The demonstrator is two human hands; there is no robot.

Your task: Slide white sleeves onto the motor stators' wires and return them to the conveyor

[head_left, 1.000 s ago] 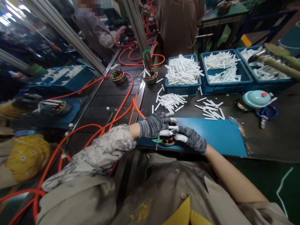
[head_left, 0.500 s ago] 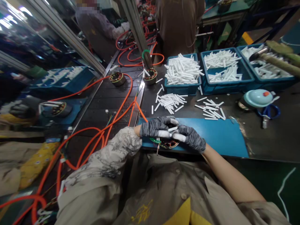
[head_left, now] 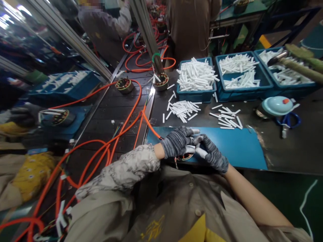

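Close to the front edge of the blue mat (head_left: 237, 144) sits a wound motor stator (head_left: 185, 156), mostly covered by my gloved hands. My left hand (head_left: 178, 143) curls over its left and upper side, fingers bent and closed around it. From the right, my right hand (head_left: 212, 154) meets it with thumb and fingers pinched together. A short bit of white tube (head_left: 192, 147) shows between the fingertips of both hands; its ends are hidden. Loose wires (head_left: 176, 163) hang from the stator's near left side. Both gloves are grey with white fingertips.
White tubes lie in a loose pile (head_left: 184, 110) and a smaller one (head_left: 228, 117). Behind stand blue bins (head_left: 196, 96) of tubes. Blue scissors (head_left: 290, 120) and a light-blue lidded pot (head_left: 277, 106) lie right. Orange hoses (head_left: 108, 151) cross left; another stator (head_left: 124, 86) stands beyond.
Both my hands have shifted slightly right. My left hand now covers more of the stator, and the green ring and white tube between the hands are largely hidden. A co-worker's arm has lifted.
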